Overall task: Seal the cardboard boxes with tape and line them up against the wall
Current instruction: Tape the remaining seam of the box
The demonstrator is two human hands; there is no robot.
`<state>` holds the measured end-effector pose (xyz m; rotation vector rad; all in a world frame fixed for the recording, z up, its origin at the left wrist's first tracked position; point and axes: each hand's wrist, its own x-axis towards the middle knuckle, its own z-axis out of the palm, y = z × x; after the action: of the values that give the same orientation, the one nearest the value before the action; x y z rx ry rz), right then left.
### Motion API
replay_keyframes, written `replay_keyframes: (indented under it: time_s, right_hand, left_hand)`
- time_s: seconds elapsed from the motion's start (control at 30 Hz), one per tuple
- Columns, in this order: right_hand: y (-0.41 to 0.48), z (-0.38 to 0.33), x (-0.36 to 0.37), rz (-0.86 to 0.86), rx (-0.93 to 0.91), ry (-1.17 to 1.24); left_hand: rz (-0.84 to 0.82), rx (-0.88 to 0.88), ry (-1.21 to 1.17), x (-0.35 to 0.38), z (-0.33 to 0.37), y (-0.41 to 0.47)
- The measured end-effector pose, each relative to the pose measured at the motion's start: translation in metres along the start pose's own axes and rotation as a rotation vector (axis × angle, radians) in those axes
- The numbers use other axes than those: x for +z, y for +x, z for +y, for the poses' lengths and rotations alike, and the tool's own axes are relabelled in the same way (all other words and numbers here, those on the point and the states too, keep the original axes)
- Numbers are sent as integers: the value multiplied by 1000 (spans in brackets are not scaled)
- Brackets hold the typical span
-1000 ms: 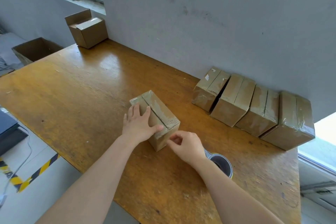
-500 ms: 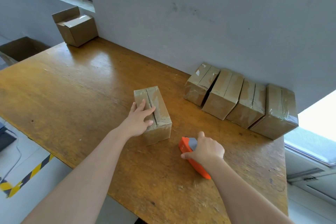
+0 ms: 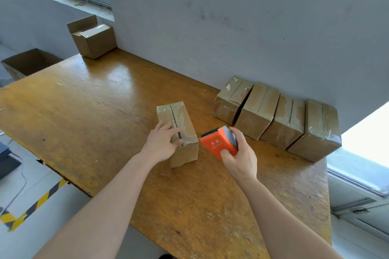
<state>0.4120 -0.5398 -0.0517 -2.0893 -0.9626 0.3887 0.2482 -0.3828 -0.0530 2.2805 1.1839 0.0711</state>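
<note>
A taped cardboard box (image 3: 179, 120) lies in the middle of the wooden table (image 3: 84, 111). My left hand (image 3: 162, 143) rests on its near top with the fingers laid flat across the tape seam. Just right of the box, my right hand (image 3: 240, 157) grips an orange tape dispenser (image 3: 217, 145) lifted off the table, its serrated edge pointing towards the box. Several sealed boxes (image 3: 275, 118) stand in a row against the grey wall (image 3: 252, 27) at the right.
A box with open flaps (image 3: 92, 38) sits at the table's far left corner by the wall. A larger open carton (image 3: 27, 63) stands beyond the left edge. The floor below left has yellow-black hazard tape (image 3: 35, 204). A window frame (image 3: 357, 174) borders the right end.
My right hand took up the orange dispenser and raised it beside the box. The box turned so its long side points away from me, and my left hand stayed on top.
</note>
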Motion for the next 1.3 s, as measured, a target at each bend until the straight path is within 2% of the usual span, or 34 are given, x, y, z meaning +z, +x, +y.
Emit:
replay_keyframes:
  time_s: [0.07,0.17,0.23,0.4,0.57,0.73,0.87,0.93,1.07,1.3]
  right_hand:
    - [3,-12,-1,-13,-51,88]
    - [6,-27,-2,-70,-100,141]
    - [7,-34,-2,-133,-109,156]
    - [7,-43,-5,-259,-108,184]
    - [11,-54,-8,-343,-109,134]
    - [17,-62,-11,-406,8,49]
    - [33,-72,-13,-676,126,-74]
    - [41,-77,-13,-749,139,-122]
    - [51,-88,-13,-728,12,-191]
    - [66,-77,-10,-706,-82,-444]
  left_hand:
    - [24,51,-237,-8,12,-7]
    - [-24,124,-762,-25,35,-19]
    - [-23,166,-888,-34,43,-25]
    - [179,112,-817,-38,43,-28]
    - [233,12,-819,-37,36,-30]
    - [207,-50,-869,-43,26,-35]
    - [290,-145,-889,-43,24,-35]
    - [322,-210,-922,-41,18,-33]
    - [380,-325,-1019,-35,6,-32]
    - [462,-516,-1122,-8,-16,-41]
